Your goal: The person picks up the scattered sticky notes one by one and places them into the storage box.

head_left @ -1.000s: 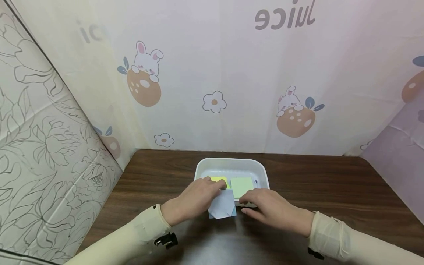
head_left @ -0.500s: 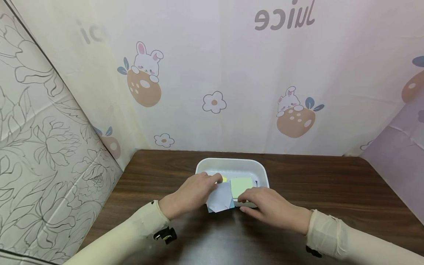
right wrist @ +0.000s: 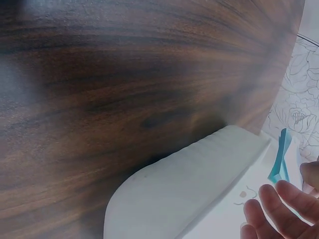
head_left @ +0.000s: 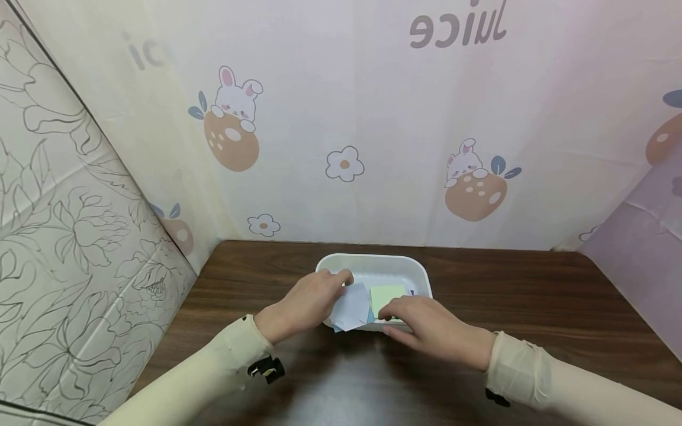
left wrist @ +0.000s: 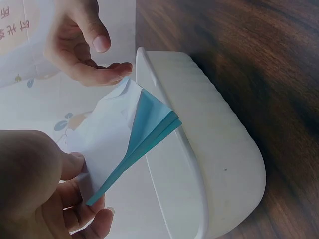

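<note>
My left hand [head_left: 306,303] pinches a folded sheet of paper [head_left: 351,309], pale on top with blue layers beneath. The left wrist view shows this paper [left wrist: 112,137] between thumb and fingers, its blue folds fanning apart above the rim of a white tray [left wrist: 214,134]. My right hand [head_left: 428,324], fingers loosely bent and holding nothing, is at the front right of the tray [head_left: 386,264]. In the left wrist view, a fingertip of the right hand [left wrist: 82,45] is close to the paper's corner; whether they touch, I cannot tell. A light green paper square [head_left: 388,294] lies inside the tray.
The tray stands on a dark wood table [head_left: 501,284], near its back edge. Behind rises a wall covering [head_left: 341,118] printed with rabbits and fruit. A panel with flower line drawings [head_left: 80,225] borders the left side. A small dark-edged piece lies at the tray's right.
My left hand has carried the folded paper away from me and slightly left, over the tray's left part, covering the yellow paper there. The right hand has shifted slightly left.
</note>
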Motion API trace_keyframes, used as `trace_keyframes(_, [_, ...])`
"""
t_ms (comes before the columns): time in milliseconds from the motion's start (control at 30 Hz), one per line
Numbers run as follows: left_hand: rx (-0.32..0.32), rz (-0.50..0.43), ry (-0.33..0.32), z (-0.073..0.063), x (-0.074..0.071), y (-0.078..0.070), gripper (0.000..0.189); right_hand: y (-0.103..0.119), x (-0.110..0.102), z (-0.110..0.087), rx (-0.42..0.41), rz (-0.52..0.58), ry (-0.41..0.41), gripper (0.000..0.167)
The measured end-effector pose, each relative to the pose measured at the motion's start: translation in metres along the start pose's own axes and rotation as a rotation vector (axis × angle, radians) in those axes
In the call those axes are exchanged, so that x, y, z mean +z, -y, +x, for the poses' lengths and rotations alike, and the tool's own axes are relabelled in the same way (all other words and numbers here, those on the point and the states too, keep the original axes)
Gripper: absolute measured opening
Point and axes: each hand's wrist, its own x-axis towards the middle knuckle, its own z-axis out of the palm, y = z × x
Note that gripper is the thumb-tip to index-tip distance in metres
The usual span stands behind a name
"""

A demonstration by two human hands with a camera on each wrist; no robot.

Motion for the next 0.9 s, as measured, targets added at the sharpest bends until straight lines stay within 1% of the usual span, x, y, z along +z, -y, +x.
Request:
trace_keyframes(333, [-0.035, -0.017, 0.049, 0.004, 0.001, 0.005, 0.012, -0.002, 0.002, 0.005, 0.001, -0.005, 0.003, 0.018])
trace_keyframes(700, [-0.089, -0.034, 0.036, 0.008, 0.002, 0.010, 0.014, -0.008, 0.003, 0.008, 0.017, -0.006, 0.018, 0.019])
trace_keyframes(900, [-0.119, -0.052, 0.060, 0.010, 0.004, 0.013, 0.015, -0.010, 0.005, 0.009, 0.020, -0.001, 0.023, 0.019])
